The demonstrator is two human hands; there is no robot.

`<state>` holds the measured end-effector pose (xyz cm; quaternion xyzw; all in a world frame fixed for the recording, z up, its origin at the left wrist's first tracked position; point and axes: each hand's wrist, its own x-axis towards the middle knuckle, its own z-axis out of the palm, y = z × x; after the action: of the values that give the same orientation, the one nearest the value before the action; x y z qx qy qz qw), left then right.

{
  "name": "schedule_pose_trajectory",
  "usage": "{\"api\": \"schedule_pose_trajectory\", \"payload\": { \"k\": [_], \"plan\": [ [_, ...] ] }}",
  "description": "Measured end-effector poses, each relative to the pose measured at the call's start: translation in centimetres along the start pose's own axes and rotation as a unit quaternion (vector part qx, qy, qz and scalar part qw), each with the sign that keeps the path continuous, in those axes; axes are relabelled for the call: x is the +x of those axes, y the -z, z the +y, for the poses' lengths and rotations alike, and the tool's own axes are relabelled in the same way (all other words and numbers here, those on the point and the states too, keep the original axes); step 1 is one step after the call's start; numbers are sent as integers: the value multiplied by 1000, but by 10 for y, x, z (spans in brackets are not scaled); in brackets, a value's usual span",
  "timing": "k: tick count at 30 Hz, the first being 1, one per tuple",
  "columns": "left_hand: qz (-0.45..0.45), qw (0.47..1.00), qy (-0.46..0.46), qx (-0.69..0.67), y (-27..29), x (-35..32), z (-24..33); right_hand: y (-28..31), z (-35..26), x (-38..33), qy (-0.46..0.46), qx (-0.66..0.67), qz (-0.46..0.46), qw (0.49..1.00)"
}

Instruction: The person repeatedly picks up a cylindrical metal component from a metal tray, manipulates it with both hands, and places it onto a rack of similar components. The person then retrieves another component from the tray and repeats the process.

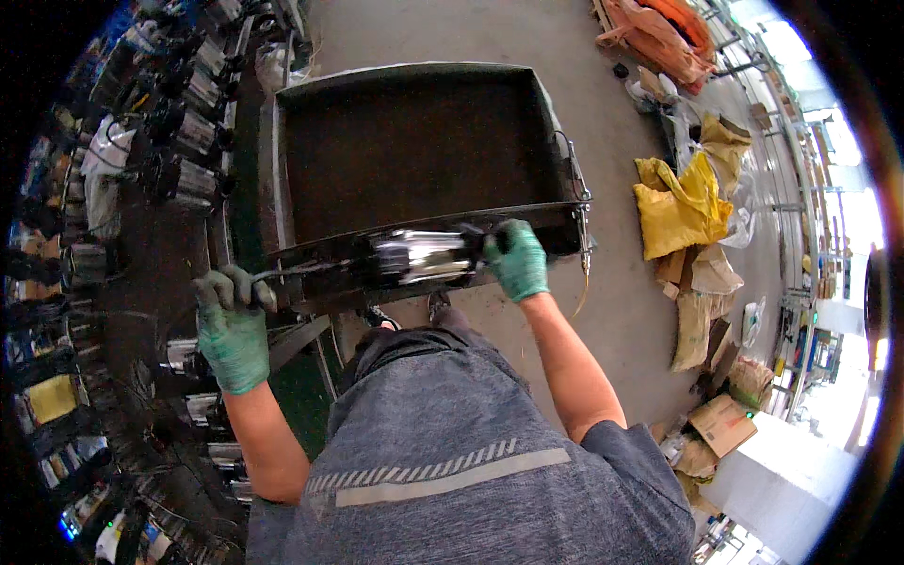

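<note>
A cylindrical electric pump [421,257] with a shiny steel body and black ends lies crosswise above the near edge of a dark, deep rectangular tank [280,179]. It is slightly blurred. My right hand [519,261], in a green glove, grips its black right end. From the left end a dark cable [306,269] runs to my left hand [230,325], also green-gloved with darker fingertips. The fingers of that hand are curled around the cable, left of the tank.
Rows of similar steel-bodied pumps [193,179] line the left side. On the tank's right edge is a metal fitting [584,217] with a thin yellow hose [581,297]. Yellow sacks [683,207] and cardboard boxes [723,424] lie on the floor at right; orange sacking [659,38] lies farther off.
</note>
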<state>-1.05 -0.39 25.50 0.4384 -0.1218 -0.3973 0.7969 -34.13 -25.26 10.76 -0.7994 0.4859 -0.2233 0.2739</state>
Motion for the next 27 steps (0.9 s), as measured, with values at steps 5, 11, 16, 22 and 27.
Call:
{"api": "schedule_pose_trajectory", "payload": {
  "k": [5, 11, 16, 22, 27],
  "plan": [
    [-120, 982, 146, -7, -55, 3, -33, -12, 88, -8, -48, -136, -27, 989],
    [-132, 980, 143, -36, -94, 17, -49, -57, 182, -7, -70, -106, -66, 990],
    [-76, 992, 85, -46, -61, 17, -24, -19, 129, 19, -120, 76, -157, 977],
    [54, 996, -26, -63, 37, 28, 12, 6, -33, 41, -132, 269, -343, 890],
    [84, 983, -145, -77, 117, 25, 92, -42, -160, 56, 21, 130, -403, 906]
  ]
}}
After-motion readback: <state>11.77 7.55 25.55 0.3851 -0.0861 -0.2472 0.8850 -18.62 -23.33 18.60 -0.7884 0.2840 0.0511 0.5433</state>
